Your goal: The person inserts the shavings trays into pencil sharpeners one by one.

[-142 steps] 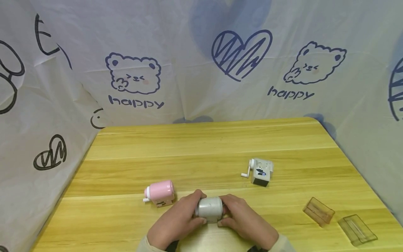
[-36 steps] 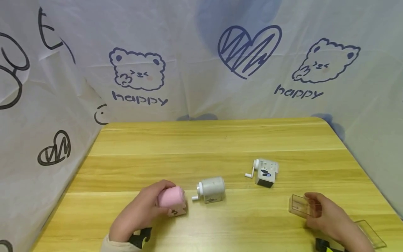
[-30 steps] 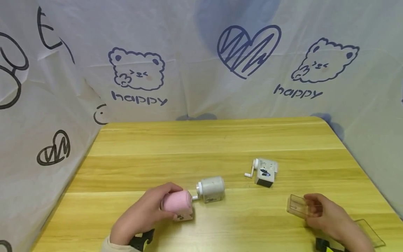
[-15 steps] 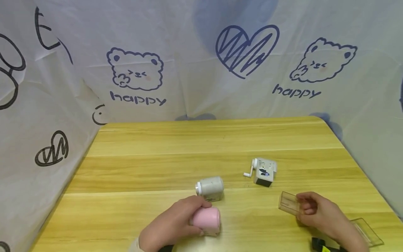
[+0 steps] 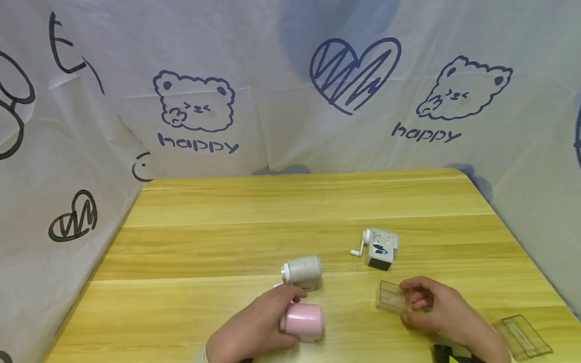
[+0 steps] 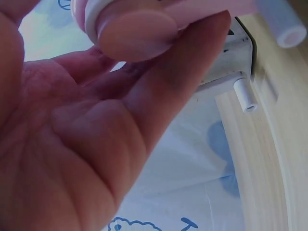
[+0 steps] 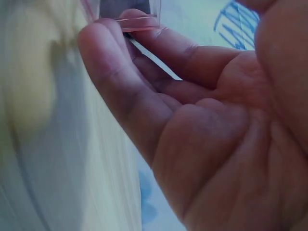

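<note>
My left hand (image 5: 256, 325) grips a pink crank pencil sharpener (image 5: 305, 320) near the table's front; its white crank handle (image 6: 284, 29) sticks out beside my fingers in the left wrist view. Just behind it stands a grey-white crank sharpener (image 5: 305, 269), partly covered by my left fingertips in the head view. My right hand (image 5: 438, 307) pinches one end of a see-through brownish shavings drawer (image 5: 390, 296), its other end pointing left toward the pink sharpener. In the right wrist view the drawer's edge (image 7: 139, 23) shows between thumb and fingers.
A white sharpener with a dark base (image 5: 381, 249) stands farther back on the right, its crank facing left. A second see-through drawer (image 5: 522, 335) lies by my right forearm. Printed cloth (image 5: 272, 101) hangs behind the wooden table (image 5: 227, 212) and along its sides.
My left hand, once with the right on the grey-white sharpener, took up the pink one and carried it right, in front of the grey-white one. My right hand picked up the brownish drawer and moved it left.
</note>
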A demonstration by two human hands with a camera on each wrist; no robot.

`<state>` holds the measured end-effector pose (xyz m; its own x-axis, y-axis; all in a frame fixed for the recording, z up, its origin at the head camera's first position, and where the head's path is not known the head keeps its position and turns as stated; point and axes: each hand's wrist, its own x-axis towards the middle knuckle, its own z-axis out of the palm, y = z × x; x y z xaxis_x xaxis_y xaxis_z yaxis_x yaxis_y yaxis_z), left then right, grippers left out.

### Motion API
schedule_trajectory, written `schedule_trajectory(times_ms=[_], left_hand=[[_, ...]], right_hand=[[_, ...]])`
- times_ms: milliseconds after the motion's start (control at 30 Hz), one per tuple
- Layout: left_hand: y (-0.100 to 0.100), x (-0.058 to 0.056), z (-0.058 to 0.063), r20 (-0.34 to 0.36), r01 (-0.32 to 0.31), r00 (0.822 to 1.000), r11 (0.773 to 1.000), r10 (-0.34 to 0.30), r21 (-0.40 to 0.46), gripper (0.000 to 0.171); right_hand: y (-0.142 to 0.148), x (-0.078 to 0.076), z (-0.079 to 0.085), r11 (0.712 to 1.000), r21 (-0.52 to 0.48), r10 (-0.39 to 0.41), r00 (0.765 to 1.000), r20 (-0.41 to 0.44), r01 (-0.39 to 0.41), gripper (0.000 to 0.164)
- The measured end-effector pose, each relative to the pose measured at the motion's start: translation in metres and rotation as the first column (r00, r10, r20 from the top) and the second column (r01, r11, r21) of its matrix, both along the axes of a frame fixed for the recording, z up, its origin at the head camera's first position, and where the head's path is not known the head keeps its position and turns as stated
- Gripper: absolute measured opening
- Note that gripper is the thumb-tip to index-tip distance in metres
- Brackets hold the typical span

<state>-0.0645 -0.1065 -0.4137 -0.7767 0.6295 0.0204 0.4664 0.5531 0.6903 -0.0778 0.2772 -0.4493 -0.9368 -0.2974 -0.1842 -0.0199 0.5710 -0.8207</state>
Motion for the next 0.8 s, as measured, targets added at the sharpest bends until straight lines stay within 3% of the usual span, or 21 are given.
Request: schedule_trajectory(times_ms=[233, 500, 800], left_hand=[[0.0, 0.001, -0.001, 0.054, 0.007, 0.999, 0.999, -0.01, 0.052, 0.042], [0.0, 0.0, -0.001, 0.075, 0.017, 0.997, 0.999, -0.02, 0.043, 0.043], [-0.001, -0.001, -0.001, 0.071, 0.018, 0.997, 0.999, -0.022, 0.051, 0.043]], right_hand=[[-0.025, -0.002, -0.001, 0.995, -0.046, 0.088, 0.996, -0.029, -0.089, 0.056], [-0.047, -0.001, -0.005, 0.985, -0.081, 0.145, 0.984, -0.107, -0.154, 0.052], [-0.06, 0.001, -0.008, 0.979, -0.085, 0.176, 0.979, -0.107, -0.186, 0.054]])
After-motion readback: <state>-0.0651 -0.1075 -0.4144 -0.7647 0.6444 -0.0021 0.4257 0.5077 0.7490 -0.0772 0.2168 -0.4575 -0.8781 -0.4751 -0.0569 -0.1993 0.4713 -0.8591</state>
